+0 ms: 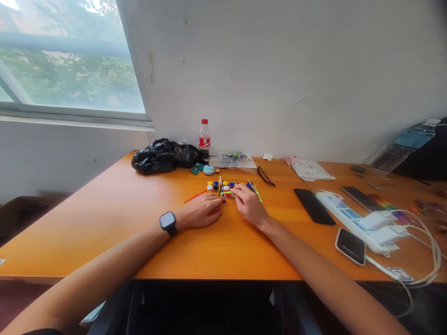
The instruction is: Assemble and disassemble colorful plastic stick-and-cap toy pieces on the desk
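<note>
My left hand (201,210), with a black smartwatch (168,223) on its wrist, rests on the orange table (115,218) with fingers curled beside a cluster of small coloured pieces and thin sticks (223,187). My right hand (248,203) lies just right of the cluster, its fingertips pinched on a green stick (226,192). A red stick (194,197) lies left of the left hand. More green sticks (257,191) lie behind the right hand.
At the back stand a black plastic bag (162,156), a red-capped bottle (204,138), a clear packet (232,160) and glasses (265,177). To the right lie phones (313,206) (350,246), a white power strip (352,220) with cables, and papers (309,169).
</note>
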The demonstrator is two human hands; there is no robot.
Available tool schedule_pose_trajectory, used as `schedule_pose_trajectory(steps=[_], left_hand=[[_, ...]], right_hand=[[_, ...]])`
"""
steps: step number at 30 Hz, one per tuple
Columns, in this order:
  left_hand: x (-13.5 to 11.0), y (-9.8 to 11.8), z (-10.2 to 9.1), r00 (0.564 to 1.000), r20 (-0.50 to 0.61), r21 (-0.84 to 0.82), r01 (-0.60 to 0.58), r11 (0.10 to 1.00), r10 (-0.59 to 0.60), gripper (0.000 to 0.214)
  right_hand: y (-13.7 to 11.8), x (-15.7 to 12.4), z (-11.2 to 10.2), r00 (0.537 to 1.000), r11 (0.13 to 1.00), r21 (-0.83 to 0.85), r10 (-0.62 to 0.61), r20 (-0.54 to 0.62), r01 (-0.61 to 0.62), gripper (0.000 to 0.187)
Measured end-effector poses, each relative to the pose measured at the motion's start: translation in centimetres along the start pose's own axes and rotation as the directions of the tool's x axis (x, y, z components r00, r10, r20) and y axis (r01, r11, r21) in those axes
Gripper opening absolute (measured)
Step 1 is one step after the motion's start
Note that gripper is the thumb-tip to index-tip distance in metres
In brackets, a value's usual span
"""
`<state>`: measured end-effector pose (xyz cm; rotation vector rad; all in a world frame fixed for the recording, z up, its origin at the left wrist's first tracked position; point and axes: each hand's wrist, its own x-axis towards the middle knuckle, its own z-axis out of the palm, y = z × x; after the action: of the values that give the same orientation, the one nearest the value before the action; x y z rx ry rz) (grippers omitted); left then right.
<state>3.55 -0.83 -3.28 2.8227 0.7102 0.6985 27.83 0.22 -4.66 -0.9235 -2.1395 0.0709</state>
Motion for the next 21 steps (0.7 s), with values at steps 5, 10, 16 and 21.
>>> schedule_pose_trajectory(steps=[5, 10, 16, 21], left_hand=[[-0.03, -0.08, 0.06, 1.000, -0.013, -0.016, -0.002, 1.000, 0.001, 0.008], [-0.07, -0.13, 0.06, 1.000, -0.025, -0.013, 0.006, 1.000, -0.006, 0.011], [0.04, -0.09, 0.08, 1.000, 0.000, -0.031, -0.003, 1.000, 0.003, 0.012], [-0.07, -0.26, 0.22, 1.000, 0.000, -0.062, 0.003, 0.998, -0.003, 0.011]], right_hand=[[-0.21, -0.06, -0.24, 0.998, 0.999, -0.047, -0.026, -0.049, 0.023, 0.038], [0.21, -0.13, -0.05, 0.996, 0.993, -0.113, -0.025, -0.085, 0.015, 0.035], [-0.04, -0.07, 0.08, 0.999, 0.982, -0.180, -0.049, 0.016, 0.051, 0.035], [-0.27, 0.09, 0.03, 0.997, 0.976, -0.207, -0.065, 0.046, 0.073, 0.034]])
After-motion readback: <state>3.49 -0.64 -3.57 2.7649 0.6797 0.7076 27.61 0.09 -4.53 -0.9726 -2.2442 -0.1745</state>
